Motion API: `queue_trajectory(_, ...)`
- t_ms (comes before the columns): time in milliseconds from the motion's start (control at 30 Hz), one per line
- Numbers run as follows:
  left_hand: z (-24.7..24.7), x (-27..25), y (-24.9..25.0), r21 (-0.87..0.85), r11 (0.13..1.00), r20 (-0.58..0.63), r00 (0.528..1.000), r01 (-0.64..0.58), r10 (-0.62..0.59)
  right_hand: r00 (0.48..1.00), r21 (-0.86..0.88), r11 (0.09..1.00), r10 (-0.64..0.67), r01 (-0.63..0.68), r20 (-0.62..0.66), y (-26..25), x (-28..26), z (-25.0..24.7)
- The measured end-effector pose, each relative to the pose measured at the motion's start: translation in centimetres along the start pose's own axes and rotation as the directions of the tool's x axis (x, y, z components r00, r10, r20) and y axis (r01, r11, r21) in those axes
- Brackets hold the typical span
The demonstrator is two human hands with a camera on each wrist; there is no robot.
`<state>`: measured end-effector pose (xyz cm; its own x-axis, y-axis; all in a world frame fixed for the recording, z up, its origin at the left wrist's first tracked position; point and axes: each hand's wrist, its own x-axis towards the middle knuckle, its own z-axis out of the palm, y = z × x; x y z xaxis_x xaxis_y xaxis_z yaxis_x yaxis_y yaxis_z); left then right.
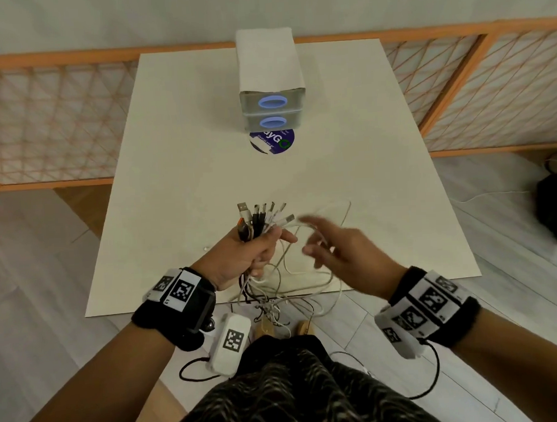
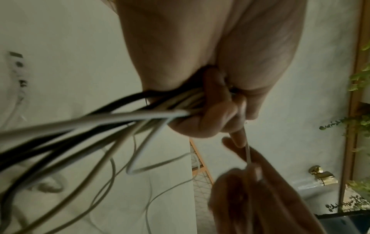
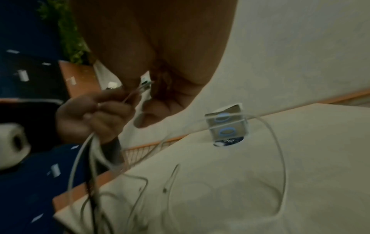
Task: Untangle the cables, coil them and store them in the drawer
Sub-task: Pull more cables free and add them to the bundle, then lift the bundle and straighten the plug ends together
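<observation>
Left hand [image 1: 245, 257]: fingers curled into a fist that grips a bundle, forearm reaching forward from the lower left, marker band around the wrist. Right hand [image 1: 342, 244]: fingers extended and spread, slightly blurred, just beside the left fist, palm turned toward it; forearm entering from the lower right, likewise banded at the wrist.
</observation>
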<state>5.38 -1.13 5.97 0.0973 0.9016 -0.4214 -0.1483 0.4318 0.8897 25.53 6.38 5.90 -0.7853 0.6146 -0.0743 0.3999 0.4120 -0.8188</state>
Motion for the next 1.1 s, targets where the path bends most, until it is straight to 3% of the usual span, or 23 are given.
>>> queue_trajectory(100, -0.4, -0.1, 0.0, -0.001, 1.0, -0.07, 0.997, -0.028, 0.028, 0.992, -0.074, 0.996, -0.046, 0.055, 0.119, 1.6, -0.7, 2.1)
queue_trajectory(200, -0.9, -0.4, -0.2, 0.016, 1.0, -0.113, 0.993, -0.023, 0.025, 0.968, -0.257, 0.966, 0.073, -0.009, 0.238, 4.7, -1.6, 3.5)
queue_trajectory(267, -0.8, -0.5, -0.1, 0.064, 0.997, -0.129, 0.99, -0.044, 0.052, 0.912, -0.494, 0.869, 0.2, 0.004, 0.359, 6.9, -2.3, 4.5)
queue_trajectory(367, -0.5, -0.8, 1.0, 0.09, 0.988, -0.151, 0.979, -0.124, 0.137, 0.826, -0.685, 0.708, 0.275, 0.172, 0.492, 9.3, -3.5, 6.2)
queue_trajectory(433, -0.6, -0.9, 1.7, 0.09, 0.983, -0.131, 0.976, -0.161, 0.172, 0.795, -0.653, 0.734, 0.277, 0.187, 0.54, 10.2, -4.0, 7.1)
queue_trajectory(533, -0.9, -0.7, 1.8, 0.125, 0.981, -0.102, 0.981, -0.149, 0.162, 0.752, -0.522, 0.853, 0.348, -0.006, 0.56, 8.4, -3.9, 5.8)
queue_trajectory(633, -0.7, -0.6, 1.4, 0.167, 0.979, -0.089, 0.988, -0.114, 0.13, 0.729, -0.526, 0.851, 0.361, -0.002, 0.582, 4.6, -2.8, 2.1)
queue_trajectory(733, -0.1, -0.5, 1.2, 0.171, 0.98, -0.058, 0.992, -0.105, 0.117, 0.751, -0.429, 0.903, 0.297, -0.02, 0.589, -0.4, -1.3, -2.0)
queue_trajectory(833, 1.1, -0.7, 1.5, 0.137, 0.983, -0.007, 0.992, -0.12, 0.122, 0.866, -0.212, 0.974, 0.17, -0.076, 0.47, -3.6, 0.3, -3.8)
queue_trajectory(900, 2.1, -0.9, 1.8, 0.091, 0.986, 0.018, 0.99, -0.141, 0.14, 0.909, -0.25, 0.968, 0.138, -0.039, 0.394, -3.7, 1.1, -2.9)
queue_trajectory(967, 3.1, -1.0, 2.4, 0.055, 0.983, 0.036, 0.985, -0.173, 0.171, 0.891, -0.247, 0.969, 0.116, -0.005, 0.438, -3.1, 1.5, -0.9)
queue_trajectory(1100, 4.5, -0.6, 3.0, 0.138, 0.947, -0.009, 0.956, -0.289, 0.293, 0.858, -0.031, 1.0, 0.013, 0.003, 0.514, -2.7, 1.6, 2.7)
